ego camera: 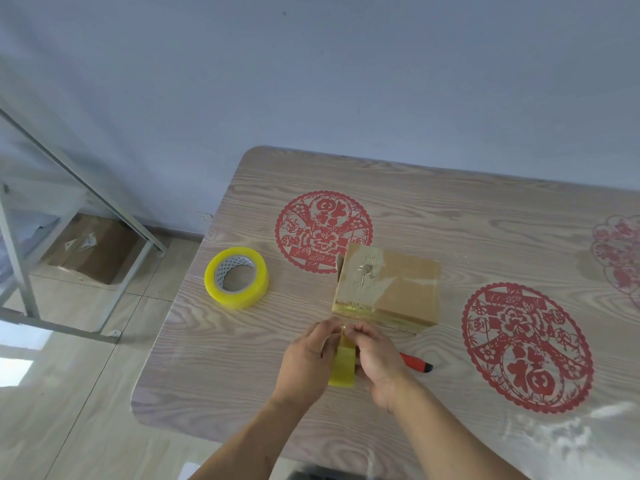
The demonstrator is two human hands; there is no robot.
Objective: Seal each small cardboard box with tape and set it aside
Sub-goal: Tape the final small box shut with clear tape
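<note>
Cardboard box lies just beyond both hands' grip.

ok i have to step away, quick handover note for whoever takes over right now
Left hand and right hand: both pinch a yellow tape roll upright on the table, just in front of the cardboard box.
Box: already has tape across its top; the left flap edge looks slightly open.
Spare tape roll lies left; red cutter lies right of the hands.
Left: finish taping, set aside.
</note>
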